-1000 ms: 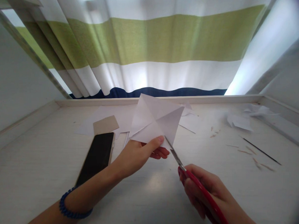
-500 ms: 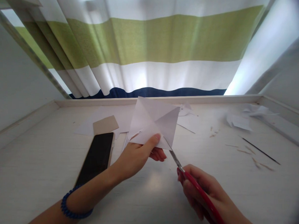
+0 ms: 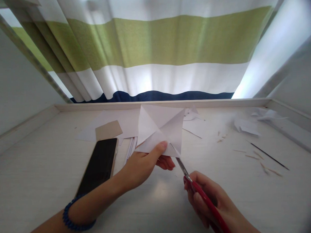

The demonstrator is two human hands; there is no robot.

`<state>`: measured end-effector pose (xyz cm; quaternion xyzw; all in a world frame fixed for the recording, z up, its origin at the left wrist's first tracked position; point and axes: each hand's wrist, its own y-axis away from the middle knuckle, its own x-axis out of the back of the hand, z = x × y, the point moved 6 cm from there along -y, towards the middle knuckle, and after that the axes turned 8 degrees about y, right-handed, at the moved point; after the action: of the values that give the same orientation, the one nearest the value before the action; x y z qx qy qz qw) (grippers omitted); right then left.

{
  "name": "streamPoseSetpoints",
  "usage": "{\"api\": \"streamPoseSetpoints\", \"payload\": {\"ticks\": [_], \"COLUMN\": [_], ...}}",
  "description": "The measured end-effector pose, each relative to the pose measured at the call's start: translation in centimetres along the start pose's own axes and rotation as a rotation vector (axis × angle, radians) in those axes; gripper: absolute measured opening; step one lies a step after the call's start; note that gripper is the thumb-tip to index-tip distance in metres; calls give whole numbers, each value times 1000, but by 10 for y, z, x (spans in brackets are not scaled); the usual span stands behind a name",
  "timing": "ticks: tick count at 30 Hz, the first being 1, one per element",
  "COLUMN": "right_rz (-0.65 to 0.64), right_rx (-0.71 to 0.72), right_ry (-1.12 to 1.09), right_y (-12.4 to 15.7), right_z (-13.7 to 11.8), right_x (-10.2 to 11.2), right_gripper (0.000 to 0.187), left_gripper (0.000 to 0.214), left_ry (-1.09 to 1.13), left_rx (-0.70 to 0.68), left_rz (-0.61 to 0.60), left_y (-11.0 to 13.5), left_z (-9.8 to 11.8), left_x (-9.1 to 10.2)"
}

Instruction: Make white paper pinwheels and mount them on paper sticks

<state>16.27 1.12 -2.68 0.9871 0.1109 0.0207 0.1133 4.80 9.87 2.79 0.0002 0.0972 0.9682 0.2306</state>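
White paper [image 3: 159, 125] has turned slightly; hands [image 3: 143, 168] hold it and scissors [image 3: 204, 196].

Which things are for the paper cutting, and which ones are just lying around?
For the job:
- white paper square, held in the left hand
- red-handled scissors, in the right hand, blades at the paper

Seemingly just lying about:
- phone
- beige card
- thin black stick
- pale little bits
- white scraps on the right
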Motion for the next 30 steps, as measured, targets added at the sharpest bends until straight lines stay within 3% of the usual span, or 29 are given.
{"api": "streamPoseSetpoints", "payload": {"ticks": [9, 18, 30], "right_rz": [-12, -41, -51], "right_rx": [-1, -15, 68], "right_ry": [51, 84, 27], "right_y": [1, 3, 3], "right_z": [-5, -10, -14], "right_x": [2, 2, 1], "right_gripper": [41, 41, 38], "left_gripper": [33, 33, 33], "left_ry": [78, 21, -11], "left_rx": [-6, 38, 78], "left_rz": [7, 10, -31], "left_y": [0, 1, 3], "left_z": [1, 4, 3], "left_x": [1, 0, -3]}}
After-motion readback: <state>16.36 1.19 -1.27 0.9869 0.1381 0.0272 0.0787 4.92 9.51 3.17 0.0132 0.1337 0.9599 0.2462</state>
